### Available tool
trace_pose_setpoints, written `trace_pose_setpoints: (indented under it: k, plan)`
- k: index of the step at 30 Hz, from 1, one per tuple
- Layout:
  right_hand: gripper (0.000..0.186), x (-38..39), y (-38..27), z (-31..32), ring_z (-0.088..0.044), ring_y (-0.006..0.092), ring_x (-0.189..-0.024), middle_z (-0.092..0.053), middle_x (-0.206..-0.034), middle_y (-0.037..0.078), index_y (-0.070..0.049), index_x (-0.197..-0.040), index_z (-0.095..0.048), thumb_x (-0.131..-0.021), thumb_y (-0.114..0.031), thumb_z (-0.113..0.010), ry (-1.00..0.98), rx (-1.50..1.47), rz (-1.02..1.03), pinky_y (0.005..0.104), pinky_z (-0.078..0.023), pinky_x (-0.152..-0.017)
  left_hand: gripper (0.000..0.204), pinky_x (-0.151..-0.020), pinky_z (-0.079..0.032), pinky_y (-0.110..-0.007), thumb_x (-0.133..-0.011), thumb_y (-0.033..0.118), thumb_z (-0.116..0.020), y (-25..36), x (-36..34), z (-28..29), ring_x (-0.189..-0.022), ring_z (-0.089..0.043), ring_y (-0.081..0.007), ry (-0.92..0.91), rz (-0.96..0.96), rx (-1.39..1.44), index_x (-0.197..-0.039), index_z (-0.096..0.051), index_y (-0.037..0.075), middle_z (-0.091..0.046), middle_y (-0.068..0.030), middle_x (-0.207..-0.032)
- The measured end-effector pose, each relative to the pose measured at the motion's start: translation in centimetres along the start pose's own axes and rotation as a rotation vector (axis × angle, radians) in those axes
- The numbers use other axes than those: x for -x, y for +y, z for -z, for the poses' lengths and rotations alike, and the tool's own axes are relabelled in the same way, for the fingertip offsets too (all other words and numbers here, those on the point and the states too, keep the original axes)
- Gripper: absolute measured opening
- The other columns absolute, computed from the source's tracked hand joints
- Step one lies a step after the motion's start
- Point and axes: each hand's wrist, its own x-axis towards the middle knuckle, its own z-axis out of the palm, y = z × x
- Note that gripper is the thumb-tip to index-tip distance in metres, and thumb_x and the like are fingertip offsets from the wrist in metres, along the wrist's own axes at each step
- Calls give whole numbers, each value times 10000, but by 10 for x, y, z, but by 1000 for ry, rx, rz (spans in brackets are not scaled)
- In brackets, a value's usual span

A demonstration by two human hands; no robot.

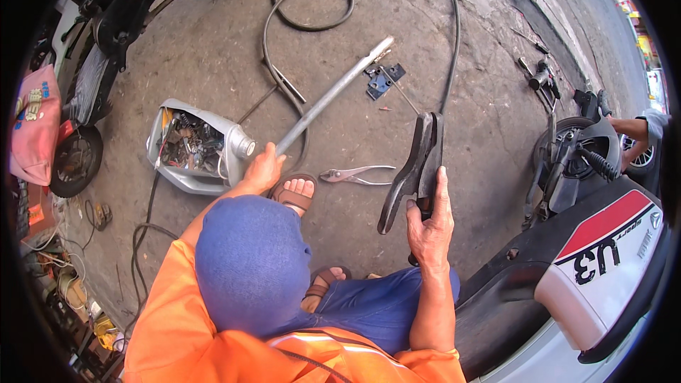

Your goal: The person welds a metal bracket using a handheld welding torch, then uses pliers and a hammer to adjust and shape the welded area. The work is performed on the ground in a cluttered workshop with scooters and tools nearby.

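My left hand (264, 169) is closed round the near end of a grey metal pipe (333, 98), which slants away to the far right above the floor. In my right hand (434, 230) is a black clamp-like tool, apparently a welding electrode holder (418, 163). A thin rod (401, 89) runs from its jaws toward a dark blue metal piece (385, 81); whether they touch I cannot tell. Pliers (357, 174) lie between my hands with their handles spread. Beside my left hand stands a cut-open silver can (190, 184) of small metal parts.
Black cables (312, 27) loop over the concrete floor (213, 50). A motor scooter (596, 262) stands close on my right, with another person's arm (631, 131) beyond it. Tools (543, 78) lie at the far right. Another scooter (78, 156) stands at the left.
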Motion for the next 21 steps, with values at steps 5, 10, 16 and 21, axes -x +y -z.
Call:
trace_pose_setpoints:
  k: [5,10,16,21]
  plan:
    - [781,3,0,2,-575,197,-694,-546,-832,78,-108,-1479,-359,-764,25,-644,-8,9,-5,331,-497,-668,312,-716,-460,-599,-949,291,-532,2,1,2,-830,-588,-541,-18,14,-1,-1029,-381,30,-614,-346,-833]
    - [782,1,1,2,-560,189,-675,-535,-821,71,-100,-1480,-355,-764,28,-645,-7,3,4,333,-494,-660,295,-665,-428,-612,-959,273,-521,1,-1,0,-811,-565,-558,-4,-7,35,-1017,-370,26,-585,-362,-796]
    - [782,1,-2,6,-588,192,-724,-555,-852,79,-126,-1482,-359,-767,34,-635,-2,-29,-46,321,-498,-690,292,-668,-432,-607,-962,271,-516,0,1,1,-820,-568,-557,2,1,11,-1016,-369,25,-588,-362,-801]
    - [778,-3,-5,7,-584,194,-704,-549,-841,77,-110,-1475,-372,-760,42,-639,-9,1,-5,321,-499,-689,293,-670,-434,-611,-961,268,-519,1,2,0,-819,-568,-559,3,-1,7,-1015,-368,23,-591,-364,-806]
